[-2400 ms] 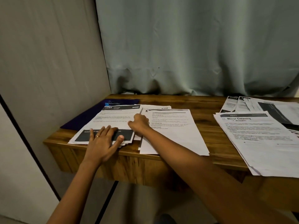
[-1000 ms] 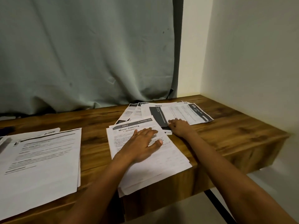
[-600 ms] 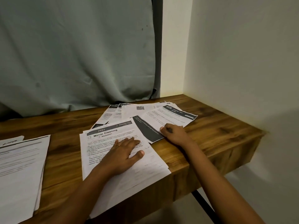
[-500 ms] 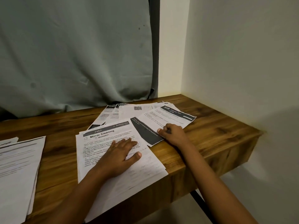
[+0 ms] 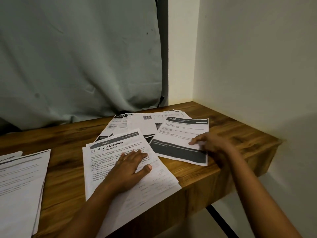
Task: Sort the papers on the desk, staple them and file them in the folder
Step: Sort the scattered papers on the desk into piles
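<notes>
My left hand [image 5: 129,166] lies flat with fingers spread on the "Mirror Cleaning" stack of papers [image 5: 154,179] near the front edge of the wooden desk [image 5: 231,140]. To its right, my right hand [image 5: 208,143] holds the right edge of a sheet numbered 3638 with a dark band [image 5: 178,136]; the hand is blurred. Behind them, several fanned sheets [image 5: 137,122], one with a QR code, lie on the desk. Another pile of papers [image 5: 18,182] sits at the left. No folder or stapler is in view.
A pale curtain [image 5: 77,57] hangs behind the desk. A cream wall [image 5: 257,57] closes off the right side, meeting the desk's right end. A dark desk leg [image 5: 221,222] runs below the front edge.
My view swung from the left end of the desk to the right end. My right hand slid sheet 3638 out of the fanned papers toward the front right; my left hand stayed on the stack.
</notes>
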Demonstrator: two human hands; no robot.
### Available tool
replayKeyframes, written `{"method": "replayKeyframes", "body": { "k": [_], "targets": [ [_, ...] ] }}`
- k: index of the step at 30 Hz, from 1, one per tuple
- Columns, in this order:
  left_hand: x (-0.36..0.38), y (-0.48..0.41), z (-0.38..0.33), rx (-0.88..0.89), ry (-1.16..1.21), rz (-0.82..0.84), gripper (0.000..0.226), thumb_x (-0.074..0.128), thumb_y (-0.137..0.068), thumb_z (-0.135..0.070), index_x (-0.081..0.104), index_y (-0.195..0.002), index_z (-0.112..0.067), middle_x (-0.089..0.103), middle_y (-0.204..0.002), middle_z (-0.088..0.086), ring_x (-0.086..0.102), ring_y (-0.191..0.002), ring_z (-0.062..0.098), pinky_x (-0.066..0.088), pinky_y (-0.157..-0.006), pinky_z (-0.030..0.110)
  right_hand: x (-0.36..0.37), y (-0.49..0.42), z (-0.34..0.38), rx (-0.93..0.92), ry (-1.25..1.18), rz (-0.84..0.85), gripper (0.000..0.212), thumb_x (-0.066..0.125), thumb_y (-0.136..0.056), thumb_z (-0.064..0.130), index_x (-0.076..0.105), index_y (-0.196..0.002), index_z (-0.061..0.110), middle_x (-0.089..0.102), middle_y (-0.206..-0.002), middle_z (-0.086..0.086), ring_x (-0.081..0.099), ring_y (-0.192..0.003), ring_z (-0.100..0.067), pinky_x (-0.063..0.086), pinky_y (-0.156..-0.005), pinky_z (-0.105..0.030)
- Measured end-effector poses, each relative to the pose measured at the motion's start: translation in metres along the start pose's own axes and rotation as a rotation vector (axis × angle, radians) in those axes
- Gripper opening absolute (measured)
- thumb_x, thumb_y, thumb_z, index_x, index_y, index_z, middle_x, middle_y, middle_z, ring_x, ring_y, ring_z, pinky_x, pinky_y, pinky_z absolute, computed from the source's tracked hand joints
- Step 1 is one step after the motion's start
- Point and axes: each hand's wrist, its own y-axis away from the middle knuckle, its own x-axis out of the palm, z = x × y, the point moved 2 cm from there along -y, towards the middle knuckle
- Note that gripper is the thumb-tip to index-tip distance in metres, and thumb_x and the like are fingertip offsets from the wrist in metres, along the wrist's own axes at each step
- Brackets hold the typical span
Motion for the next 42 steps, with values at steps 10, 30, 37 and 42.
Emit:
{"method": "replayKeyframes", "body": {
  "k": [10,30,37,42],
  "targets": [
    [-0.002,0.001,-0.001,0.006,0.016,-0.012,0.109,-0.006,-0.054,-0.094,0.022,-0.146,-0.042,0.013,-0.159,-0.012,0.007,-0.147,0.011,0.000,-0.119,0.037,0.030,-0.044,0.015,0.046,0.487,-0.032,0.076,0.030,-0.093,0.063,0.006,-0.152,0.022,-0.002,-0.158,-0.015,0.004,-0.145,-0.038,0.006,-0.114,-0.056],
    [-0.041,0.006,-0.032,0.040,0.036,-0.100,0.060,0.042,-0.089,-0.061,0.034,-0.143,-0.035,0.030,-0.154,-0.008,0.025,-0.142,0.018,0.018,-0.115,0.041,-0.025,-0.009,-0.040,0.051,0.176,-0.512,0.050,0.056,-0.088,0.050,0.058,-0.112,0.007,0.054,-0.128,-0.017,0.051,-0.115,-0.030,0.041,-0.099,-0.043],
    [-0.029,-0.017,-0.082,0.165,-0.006,0.048,0.062,0.048,-0.091,-0.055,0.028,-0.146,-0.032,0.031,-0.153,-0.005,0.026,-0.141,0.022,0.019,-0.115,0.043,-0.029,-0.028,-0.053,0.406,0.179,-0.410,0.047,0.070,-0.081,0.039,0.055,-0.113,0.008,0.050,-0.130,-0.017,0.042,-0.124,-0.038,0.034,-0.103,-0.049],
    [0.005,-0.036,-0.095,0.277,-0.027,0.162,0.071,0.041,-0.092,-0.059,0.012,-0.151,-0.033,0.003,-0.161,-0.002,0.002,-0.147,0.019,-0.003,-0.119,0.042,-0.032,-0.040,-0.061,0.425,0.025,-0.434,0.025,0.072,-0.080,0.025,0.051,-0.083,0.012,0.059,-0.114,-0.015,0.052,-0.112,-0.036,0.037,-0.102,-0.052]
  ]
}}
